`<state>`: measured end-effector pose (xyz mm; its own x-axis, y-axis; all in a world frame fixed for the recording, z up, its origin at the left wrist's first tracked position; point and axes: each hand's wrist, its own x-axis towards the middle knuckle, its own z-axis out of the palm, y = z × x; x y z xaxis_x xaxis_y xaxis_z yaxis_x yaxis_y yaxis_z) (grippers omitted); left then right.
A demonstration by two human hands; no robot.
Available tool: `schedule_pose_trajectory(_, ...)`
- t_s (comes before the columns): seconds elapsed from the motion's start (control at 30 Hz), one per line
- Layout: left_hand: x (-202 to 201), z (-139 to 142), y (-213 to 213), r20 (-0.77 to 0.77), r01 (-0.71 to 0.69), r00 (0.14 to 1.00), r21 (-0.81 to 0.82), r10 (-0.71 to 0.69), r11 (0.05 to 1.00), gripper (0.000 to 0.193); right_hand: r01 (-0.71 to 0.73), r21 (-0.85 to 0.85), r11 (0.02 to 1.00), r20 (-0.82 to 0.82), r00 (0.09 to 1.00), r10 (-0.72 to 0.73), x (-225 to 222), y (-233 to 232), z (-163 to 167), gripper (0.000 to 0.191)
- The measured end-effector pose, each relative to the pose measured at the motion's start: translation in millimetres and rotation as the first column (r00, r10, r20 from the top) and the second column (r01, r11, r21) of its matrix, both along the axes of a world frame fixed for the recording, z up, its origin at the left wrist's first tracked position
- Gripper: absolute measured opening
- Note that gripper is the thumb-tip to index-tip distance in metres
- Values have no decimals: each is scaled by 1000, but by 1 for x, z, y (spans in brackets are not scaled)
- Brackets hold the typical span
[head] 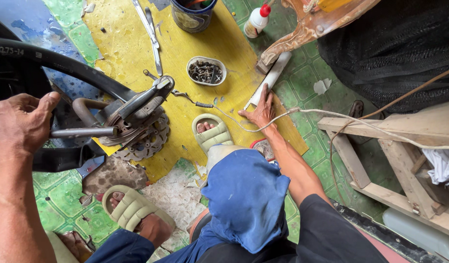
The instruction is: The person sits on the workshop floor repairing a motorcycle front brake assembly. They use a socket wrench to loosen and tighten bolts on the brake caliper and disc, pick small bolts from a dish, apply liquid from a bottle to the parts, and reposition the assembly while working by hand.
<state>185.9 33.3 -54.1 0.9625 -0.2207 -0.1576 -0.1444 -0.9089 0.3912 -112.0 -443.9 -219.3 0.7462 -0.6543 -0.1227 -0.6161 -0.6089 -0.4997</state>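
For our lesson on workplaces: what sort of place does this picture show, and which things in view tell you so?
Probably a small motorcycle or bike repair workshop, worked on the floor. A tyred wheel with a brake disc lies by the left hand, beside a bowl of bolts and flat metal tools.

Soft, even daylight over a sharp wide-angle view

Light is diffuse and bright, with only faint shadows under the sandals (212, 132) and the wooden frame (390, 146). The yellow mat (136, 44) looks vivid and slightly washed near the top. A mild sheen lies on the metal bar (83, 132) and the tyre (63, 63). The left hand (19, 122) looms large and slightly soft at the frame edge, where lines bow outward.
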Motion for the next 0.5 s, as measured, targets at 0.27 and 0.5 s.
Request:
schedule_pose_trajectory(0.27, -6, 17, -7, 76, 38, 996, 111, -46, 993, 55, 51, 16, 999, -55, 997, -50, 13, -17, 19, 127)
schedule_pose_trajectory(0.5, 18, -36, 21, -80, -20, 997, -263, -1, 964, 61, -15, -50, 999, -19, 1000, 14, -1, -46, 12, 97)
